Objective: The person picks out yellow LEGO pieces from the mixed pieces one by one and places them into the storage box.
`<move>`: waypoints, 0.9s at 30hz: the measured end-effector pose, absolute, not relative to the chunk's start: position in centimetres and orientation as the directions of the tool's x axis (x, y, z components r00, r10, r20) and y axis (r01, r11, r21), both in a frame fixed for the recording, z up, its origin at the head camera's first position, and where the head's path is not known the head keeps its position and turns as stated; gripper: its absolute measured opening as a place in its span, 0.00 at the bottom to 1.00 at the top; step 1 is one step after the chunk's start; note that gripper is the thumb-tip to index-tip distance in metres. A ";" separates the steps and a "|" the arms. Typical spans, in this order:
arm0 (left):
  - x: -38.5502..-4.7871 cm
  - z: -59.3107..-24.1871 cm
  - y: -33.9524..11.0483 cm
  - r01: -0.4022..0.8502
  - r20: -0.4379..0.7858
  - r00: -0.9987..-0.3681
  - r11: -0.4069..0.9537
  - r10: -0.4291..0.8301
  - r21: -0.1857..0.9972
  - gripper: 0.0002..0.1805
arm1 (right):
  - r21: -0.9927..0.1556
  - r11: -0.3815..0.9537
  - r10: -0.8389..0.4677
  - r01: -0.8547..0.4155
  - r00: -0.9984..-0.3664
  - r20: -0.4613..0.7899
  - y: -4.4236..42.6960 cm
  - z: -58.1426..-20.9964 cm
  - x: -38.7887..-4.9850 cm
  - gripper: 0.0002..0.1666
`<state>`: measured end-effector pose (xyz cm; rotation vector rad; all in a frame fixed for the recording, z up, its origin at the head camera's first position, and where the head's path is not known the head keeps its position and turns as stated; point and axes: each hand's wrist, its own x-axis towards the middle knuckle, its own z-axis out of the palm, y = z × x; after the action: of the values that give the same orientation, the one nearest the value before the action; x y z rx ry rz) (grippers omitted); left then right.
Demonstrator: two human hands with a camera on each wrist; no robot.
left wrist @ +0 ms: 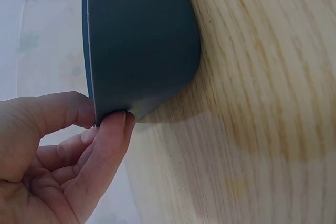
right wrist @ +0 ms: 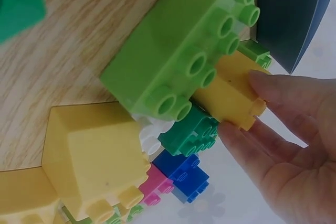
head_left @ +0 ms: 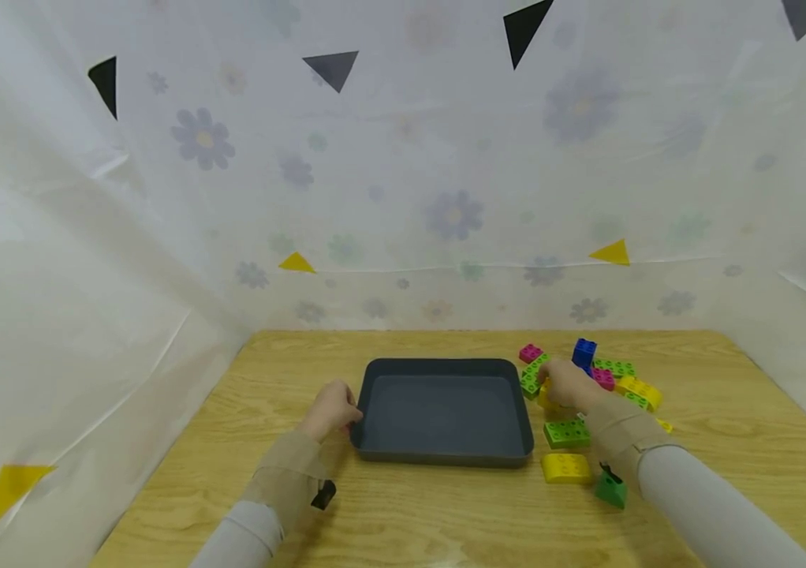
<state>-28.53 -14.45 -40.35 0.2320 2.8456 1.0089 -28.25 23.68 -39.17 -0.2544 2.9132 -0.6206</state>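
Observation:
A dark grey rectangular tray (head_left: 445,414) lies on the wooden table with nothing in it. My left hand (head_left: 333,410) is at its left side, and in the left wrist view thumb and fingers pinch the tray's rim (left wrist: 92,66). Over the pile right of the tray, my right hand (head_left: 569,384) holds a yellow building block (right wrist: 228,90) between thumb and fingers. Beside that block, a long light green block (right wrist: 173,40) shows large in the right wrist view. Whether the yellow block is lifted off the table cannot be told.
Around the right hand lie pink (head_left: 531,353), blue (head_left: 584,352), green (head_left: 566,433) and yellow blocks (head_left: 566,468). A green sloped block (head_left: 612,490) sits under the right wrist. A flowered sheet (head_left: 403,237) hangs behind the table (head_left: 403,513).

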 end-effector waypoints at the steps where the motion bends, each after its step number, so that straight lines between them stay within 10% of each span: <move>1: -28.5 -40.4 -14.4 0.109 -0.053 -0.982 0.767 0.183 0.632 0.19 | -0.413 0.901 -0.194 -0.131 -0.974 -0.115 23.7 -39.1 -28.2 0.17; 27: -28.6 -40.4 -14.6 0.115 -0.043 -0.983 0.779 0.179 0.617 0.19 | -0.493 0.849 -0.212 -0.190 -0.977 0.011 24.3 -34.2 -28.9 0.19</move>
<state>-28.56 -14.56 -40.42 0.2378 2.8682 0.9849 -28.92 24.29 -34.16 -0.3241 2.9787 -0.7876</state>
